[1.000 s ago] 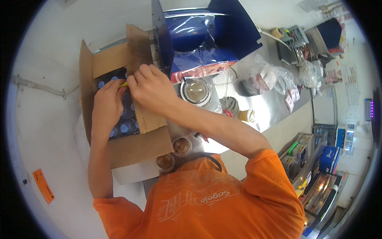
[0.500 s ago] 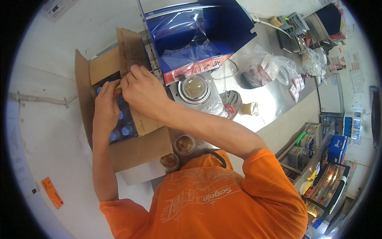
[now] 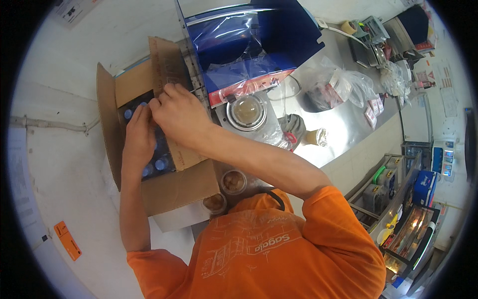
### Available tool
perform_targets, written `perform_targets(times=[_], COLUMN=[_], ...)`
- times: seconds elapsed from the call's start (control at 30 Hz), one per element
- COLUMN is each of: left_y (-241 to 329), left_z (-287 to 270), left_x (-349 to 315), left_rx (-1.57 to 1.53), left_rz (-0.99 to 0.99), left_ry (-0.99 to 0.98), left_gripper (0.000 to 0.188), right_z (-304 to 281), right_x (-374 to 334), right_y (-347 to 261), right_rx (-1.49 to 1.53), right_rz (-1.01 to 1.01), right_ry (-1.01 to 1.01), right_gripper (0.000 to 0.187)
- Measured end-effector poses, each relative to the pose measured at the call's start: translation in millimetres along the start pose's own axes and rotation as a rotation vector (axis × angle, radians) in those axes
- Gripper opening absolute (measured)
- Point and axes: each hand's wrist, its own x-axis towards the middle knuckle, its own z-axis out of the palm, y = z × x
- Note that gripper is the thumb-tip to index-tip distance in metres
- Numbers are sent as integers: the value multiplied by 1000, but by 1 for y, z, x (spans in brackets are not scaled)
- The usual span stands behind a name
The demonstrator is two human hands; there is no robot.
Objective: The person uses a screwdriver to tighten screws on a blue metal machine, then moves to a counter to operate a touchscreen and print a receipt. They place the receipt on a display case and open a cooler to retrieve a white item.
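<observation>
My left hand [image 3: 138, 142] reaches over an open cardboard box [image 3: 181, 189], its fingers bent and pressed together. Against its fingertips my right hand [image 3: 180, 112] is closed, above the box's raised inner flap. Whatever sits between the fingers is hidden now. Inside the box stand several bottles [image 3: 162, 164] with blue caps, partly covered by my left hand and by dark see-through wrap. Two clear cups with brown contents stand beside the box's near right corner: one cup [image 3: 233, 182] farther off, the other cup [image 3: 214, 203] close to my shirt.
Right of the box is a large blue bin [image 3: 294, 37] lined with clear plastic. Below it a sealing machine holds a round cup [image 3: 246, 110]. A pale cup [image 3: 316, 137] and a plastic bag [image 3: 343, 84] lie on the steel counter [image 3: 332, 149]. A white wall [image 3: 64, 164] borders the left.
A small yellow thing that showed between my fingertips is now out of sight. My hands stay together over the box; the view has shifted slightly.
</observation>
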Motion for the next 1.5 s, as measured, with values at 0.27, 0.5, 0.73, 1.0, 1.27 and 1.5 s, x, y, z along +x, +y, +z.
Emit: perform_targets(times=[0.27,0.5,0.73,1.0,1.27,1.5], left_y=[-1,13,27,24,27,26], left_z=[10,6,-4,0,0,9], left_x=[0,2,14,14,13,12], left_rx=[-26,-85,-116,-84,-89,-93], left_rz=[43,-44,-150,-83,-185,-55], left_ry=[78,93,75,134,90,186], left_gripper=[59,73,80,84,84,80], right_z=[-2,3,-19,-4,-2,-13], right_x=[-2,-3,14,4,0,2], right_y=[1,6,8,-5,14,4], right_rx=[-179,-50,-56,-183,-58,-164], right_rz=[-84,-78,-39,-23,-79,-65], right_ry=[103,91,-225,209,-51,46], right_gripper=[20,13,15,24,37,51])
